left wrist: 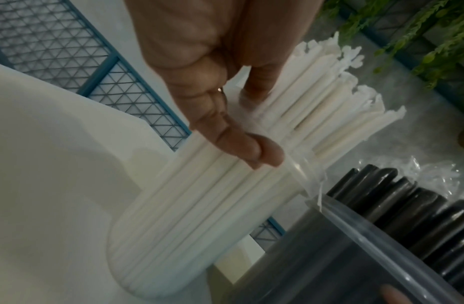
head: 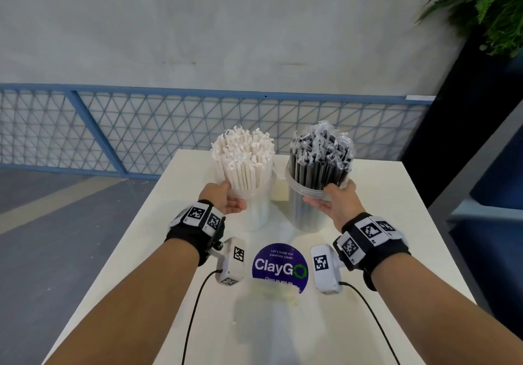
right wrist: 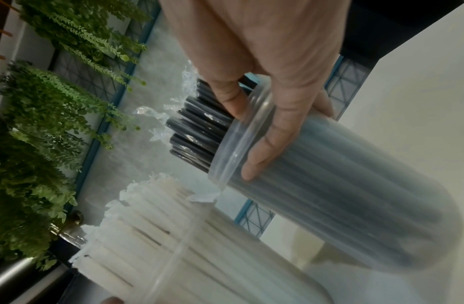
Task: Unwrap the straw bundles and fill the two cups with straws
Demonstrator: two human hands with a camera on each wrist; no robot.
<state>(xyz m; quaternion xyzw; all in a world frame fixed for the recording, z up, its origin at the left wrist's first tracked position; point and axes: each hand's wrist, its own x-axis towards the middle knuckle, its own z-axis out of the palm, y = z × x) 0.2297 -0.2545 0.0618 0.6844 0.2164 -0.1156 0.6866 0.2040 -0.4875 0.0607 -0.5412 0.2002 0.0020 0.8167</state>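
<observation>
Two clear cups stand side by side on the white table [head: 382, 209]. The left cup [head: 259, 209] is packed with white paper-wrapped straws [head: 243, 155]. The right cup [head: 305, 211] holds black straws [head: 321, 155] in clear film. My left hand [head: 230, 195] grips the left cup at its rim; in the left wrist view its fingers [left wrist: 264, 156] lie across the cup wall [left wrist: 173, 236] and the thumb touches the white straws [left wrist: 329, 115]. My right hand [head: 319, 195] grips the right cup's rim, thumb against the black straws [right wrist: 197, 127], fingers [right wrist: 254, 164] round the wall [right wrist: 355, 195].
A round purple ClayGo sticker [head: 279, 267] lies on the table in front of the cups, with a blurred clear wrapper [head: 271, 302] just nearer. A blue mesh railing [head: 141, 127] runs behind the table. A fern [head: 486, 5] hangs over a dark column at right.
</observation>
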